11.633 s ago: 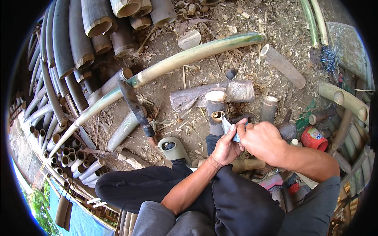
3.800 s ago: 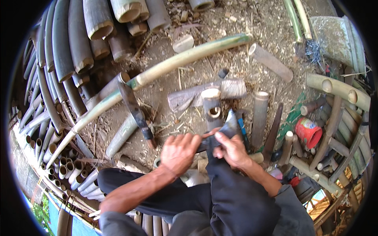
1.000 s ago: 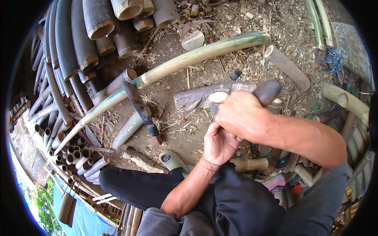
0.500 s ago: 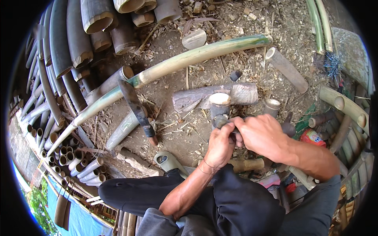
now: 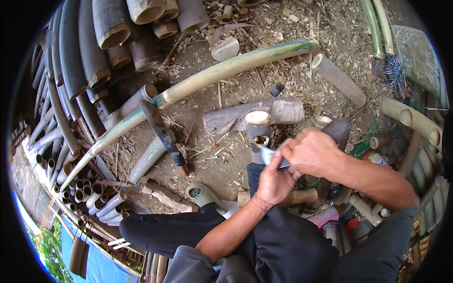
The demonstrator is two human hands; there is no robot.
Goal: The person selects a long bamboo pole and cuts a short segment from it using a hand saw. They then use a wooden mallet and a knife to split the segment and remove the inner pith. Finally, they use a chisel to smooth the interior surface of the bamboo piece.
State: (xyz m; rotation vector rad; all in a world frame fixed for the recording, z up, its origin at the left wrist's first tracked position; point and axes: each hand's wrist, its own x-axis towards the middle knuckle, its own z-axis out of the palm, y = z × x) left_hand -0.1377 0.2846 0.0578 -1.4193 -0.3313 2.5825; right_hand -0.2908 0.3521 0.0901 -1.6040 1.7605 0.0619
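Note:
In front of my knees, both hands are together. My left hand [image 5: 276,181] has its thumb and fingers closed on a shiny, pale knife blade [image 5: 267,156]. Above and right of it, my right hand [image 5: 311,150] is curled round the other end of the knife, and its fingers hide most of that part. A blurred dark brown piece [image 5: 338,130] shows just beyond my right hand; whether it belongs to the knife I cannot tell. Just beyond the blade is a bamboo section [image 5: 257,123] with a pale cut top and a rough hole in its side.
Behind the bamboo section lies a short log [image 5: 222,118]. A long machete [image 5: 163,132] leans against a long, peeled bamboo pole [image 5: 203,80] on the left. Stacked bamboo tubes [image 5: 87,52] fill the left side. Wood chips [image 5: 278,28] cover the ground. A hollow tube [image 5: 200,193] stands by my left knee.
My hands have shifted slightly and turned, so the pale blade now shows between them. The hole in the bamboo section is now uncovered. The dark brown piece has come up beside my right hand.

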